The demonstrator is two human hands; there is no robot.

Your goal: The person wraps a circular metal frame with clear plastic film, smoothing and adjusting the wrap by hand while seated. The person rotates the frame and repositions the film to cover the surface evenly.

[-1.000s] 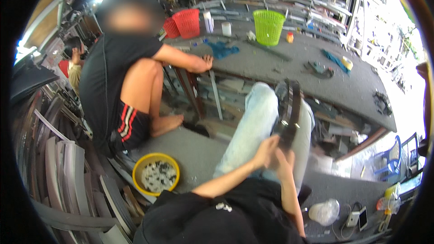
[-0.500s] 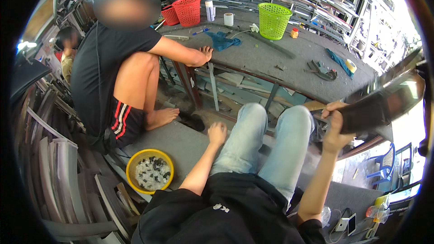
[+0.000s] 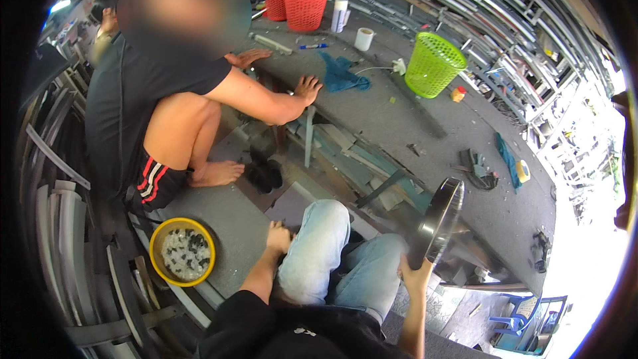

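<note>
My right hand (image 3: 415, 276) grips the lower end of a dark, round, disc-like thing with a shiny rim (image 3: 437, 219), raised on edge beside my right knee. Its face is turned mostly away, so I cannot tell its exact kind. My left hand (image 3: 279, 237) is at the edge of the grey bench (image 3: 236, 226), next to my left knee. Its fingers are curled in, and whatever they may hold is hidden. To the left of that forearm, a yellow basin (image 3: 211, 262) holds many small clear and black pieces (image 3: 186, 252).
A person in black (image 3: 159, 93) squats at left, hands on the grey worktable (image 3: 372, 116). On it are red baskets (image 3: 306, 8), a green basket (image 3: 435, 66), a blue cloth (image 3: 342, 72), a white roll (image 3: 363, 39) and a tape roll (image 3: 523, 171). Metal profiles fill the racks behind.
My right hand has brought the dark disc-like thing inward, from far right to beside my knee, and turned it on edge. The view has shifted. The other person's second hand now shows.
</note>
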